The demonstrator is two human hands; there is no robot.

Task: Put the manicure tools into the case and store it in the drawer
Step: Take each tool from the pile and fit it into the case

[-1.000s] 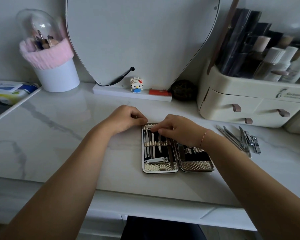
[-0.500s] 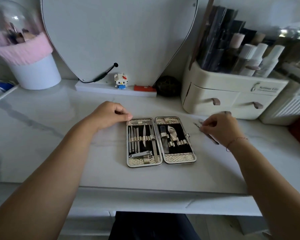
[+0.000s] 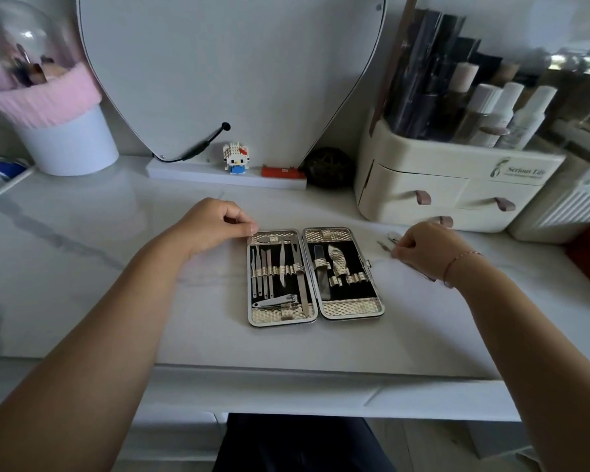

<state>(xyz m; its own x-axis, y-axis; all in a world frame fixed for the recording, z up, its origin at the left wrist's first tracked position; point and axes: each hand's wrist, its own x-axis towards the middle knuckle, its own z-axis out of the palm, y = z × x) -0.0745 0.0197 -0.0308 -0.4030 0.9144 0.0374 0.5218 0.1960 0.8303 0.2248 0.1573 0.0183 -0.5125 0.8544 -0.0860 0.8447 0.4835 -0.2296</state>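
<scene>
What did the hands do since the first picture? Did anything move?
The right hand left the open manicure case and went right, to the loose tools on the counter, where its fingers now curl over them; a firm hold cannot be confirmed. With the hand gone, the case's right half shows. The left hand stayed at the case's top left corner, and the case stayed open and flat.

Both forearms are bare, with no sleeves in view from the lower corners of the frame up to the wrists. The left hand (image 3: 215, 221) wears nothing, no ring or watch. On the wrist behind the right hand (image 3: 423, 248) sits a thin bracelet (image 3: 458, 264) of fine cord or chain.
</scene>
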